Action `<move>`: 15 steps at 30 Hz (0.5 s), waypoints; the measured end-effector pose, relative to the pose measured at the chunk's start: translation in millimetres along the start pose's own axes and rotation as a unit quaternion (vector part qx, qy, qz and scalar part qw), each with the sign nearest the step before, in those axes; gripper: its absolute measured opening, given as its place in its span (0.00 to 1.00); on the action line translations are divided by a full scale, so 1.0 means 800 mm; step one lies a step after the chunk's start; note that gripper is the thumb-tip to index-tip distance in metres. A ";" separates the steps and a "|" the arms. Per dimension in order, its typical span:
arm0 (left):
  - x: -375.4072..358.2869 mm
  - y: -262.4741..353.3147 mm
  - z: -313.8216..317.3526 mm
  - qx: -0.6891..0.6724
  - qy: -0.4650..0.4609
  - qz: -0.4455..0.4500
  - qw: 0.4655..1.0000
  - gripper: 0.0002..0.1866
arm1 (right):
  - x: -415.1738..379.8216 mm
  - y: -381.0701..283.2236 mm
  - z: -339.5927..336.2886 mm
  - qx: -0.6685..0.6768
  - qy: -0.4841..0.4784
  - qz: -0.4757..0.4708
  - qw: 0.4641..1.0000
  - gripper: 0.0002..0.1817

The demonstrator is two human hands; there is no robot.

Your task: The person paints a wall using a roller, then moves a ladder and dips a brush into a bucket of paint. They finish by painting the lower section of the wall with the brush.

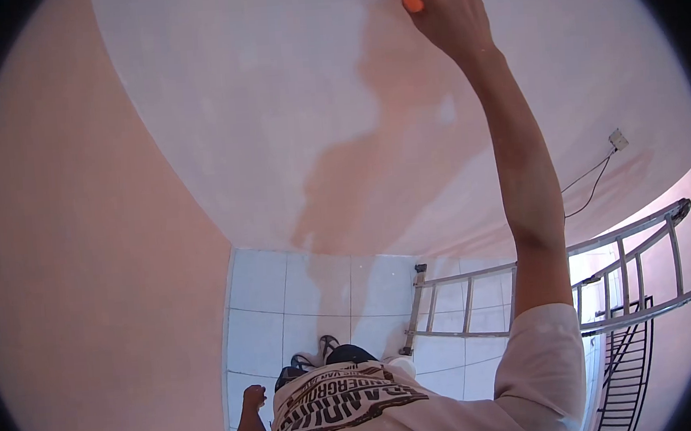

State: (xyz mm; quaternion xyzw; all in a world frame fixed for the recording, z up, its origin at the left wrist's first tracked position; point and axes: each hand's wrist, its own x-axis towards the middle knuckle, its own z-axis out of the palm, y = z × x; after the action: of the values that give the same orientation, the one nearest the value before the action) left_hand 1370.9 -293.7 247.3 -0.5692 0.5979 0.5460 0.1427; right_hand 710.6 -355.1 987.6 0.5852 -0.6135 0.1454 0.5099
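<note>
My right hand (447,12) is raised high at the top of the view, close to the pale wall (272,84). Its fingers are closed around an orange handle (411,0). The far end of this tool runs out past the top edge, so its kind does not show. My left hand (254,396) hangs low beside my body at the bottom left, its fingers curled in with nothing visible in them. A shadow of my head and raised arm falls on the wall.
A metal ladder (478,274) lies across the right side behind my arm. Above it, a wall socket (617,140) trails a dark cable (592,190). A black metal rack (625,372) is at the lower right. White floor tiles (319,297) meet a pinkish side wall (101,272) on the left.
</note>
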 end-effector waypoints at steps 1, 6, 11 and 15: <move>0.002 0.001 0.002 0.004 -0.010 -0.003 1.000 0.16 | -0.006 -0.001 0.011 -0.031 0.036 -0.037 0.998 0.11; -0.033 0.063 0.002 -0.188 0.045 -0.038 0.980 0.20 | -0.174 -0.081 0.146 -0.079 -0.016 -0.126 0.989 0.07; -0.033 0.082 -0.027 -0.139 0.076 0.004 0.987 0.21 | -0.354 -0.198 0.196 0.161 -0.307 -0.141 0.927 0.05; 0.008 0.033 -0.054 0.111 0.009 0.129 0.985 0.14 | -0.277 -0.140 0.178 0.239 -0.340 -0.080 0.906 0.03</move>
State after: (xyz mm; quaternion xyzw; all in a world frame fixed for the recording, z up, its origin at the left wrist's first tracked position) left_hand 1366.5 -338.8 270.7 -0.4732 0.7241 0.4851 0.1279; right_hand 697.7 -370.0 702.1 0.7505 -0.6476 0.0389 0.1254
